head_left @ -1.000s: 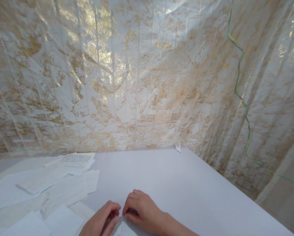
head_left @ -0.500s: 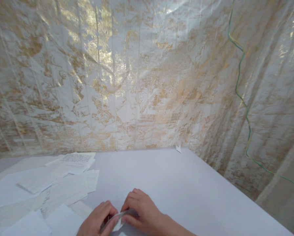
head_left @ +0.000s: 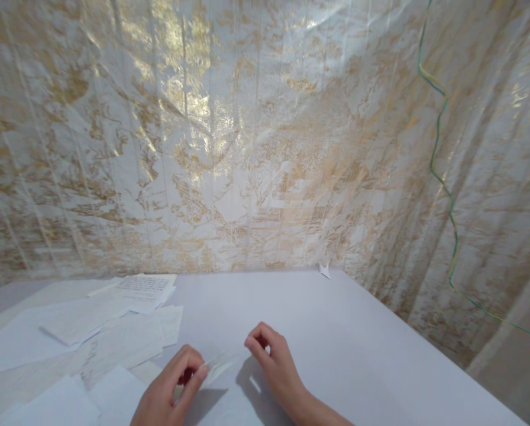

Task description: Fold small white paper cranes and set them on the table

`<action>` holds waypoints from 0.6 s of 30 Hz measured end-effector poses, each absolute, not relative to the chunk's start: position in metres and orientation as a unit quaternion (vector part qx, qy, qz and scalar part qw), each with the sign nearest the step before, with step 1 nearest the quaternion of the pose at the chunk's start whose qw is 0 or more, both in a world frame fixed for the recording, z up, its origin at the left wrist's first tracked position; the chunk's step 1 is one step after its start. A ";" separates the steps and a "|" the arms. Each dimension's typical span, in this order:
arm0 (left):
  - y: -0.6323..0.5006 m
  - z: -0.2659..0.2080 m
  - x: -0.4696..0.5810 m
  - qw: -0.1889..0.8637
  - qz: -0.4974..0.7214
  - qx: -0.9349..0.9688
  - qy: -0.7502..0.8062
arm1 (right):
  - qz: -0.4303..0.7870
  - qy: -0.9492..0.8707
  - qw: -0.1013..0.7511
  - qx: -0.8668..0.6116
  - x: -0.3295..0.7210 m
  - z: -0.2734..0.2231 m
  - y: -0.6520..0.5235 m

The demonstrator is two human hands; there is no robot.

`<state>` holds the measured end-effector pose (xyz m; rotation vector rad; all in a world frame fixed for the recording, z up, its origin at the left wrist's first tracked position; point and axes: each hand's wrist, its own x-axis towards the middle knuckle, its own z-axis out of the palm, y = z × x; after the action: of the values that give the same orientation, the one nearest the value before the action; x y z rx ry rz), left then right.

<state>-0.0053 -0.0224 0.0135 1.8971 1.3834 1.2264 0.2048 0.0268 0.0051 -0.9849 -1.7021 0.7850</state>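
Observation:
Thumb and fingers of my left hand pinch a small folded piece of paper. The paper points to the right above the white table, and its outline is smeared by motion. My right hand is raised a little to the right of the paper, apart from it. Its thumb and forefinger are closed tip to tip, with nothing visible between them, and its shadow falls on the table.
Loose paper sheets, some with writing, overlap across the left of the white table. A small folded paper shape stands at the far edge by the gold-patterned curtain. A green-yellow wire hangs at the right.
My right hand has let go of the folded paper and moved up and to the right. My left hand keeps the paper, which now shows more of its length.

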 end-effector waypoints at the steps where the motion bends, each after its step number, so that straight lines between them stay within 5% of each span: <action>1: -0.022 0.015 -0.006 0.236 0.458 0.692 0.505 | 0.376 -0.670 0.484 -0.419 0.201 0.005 0.024; 6: -0.025 0.019 0.003 0.233 0.517 0.659 0.494 | 0.548 -0.607 0.436 -0.377 0.167 -0.006 0.009; 18: -0.022 0.006 0.003 0.250 0.526 0.631 0.512 | 0.481 -0.623 0.494 -0.370 0.159 -0.001 0.010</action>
<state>0.0032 -0.0220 0.0057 1.7185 1.3948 1.4312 0.1594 0.0097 -0.0006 -0.8967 -1.5093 1.1657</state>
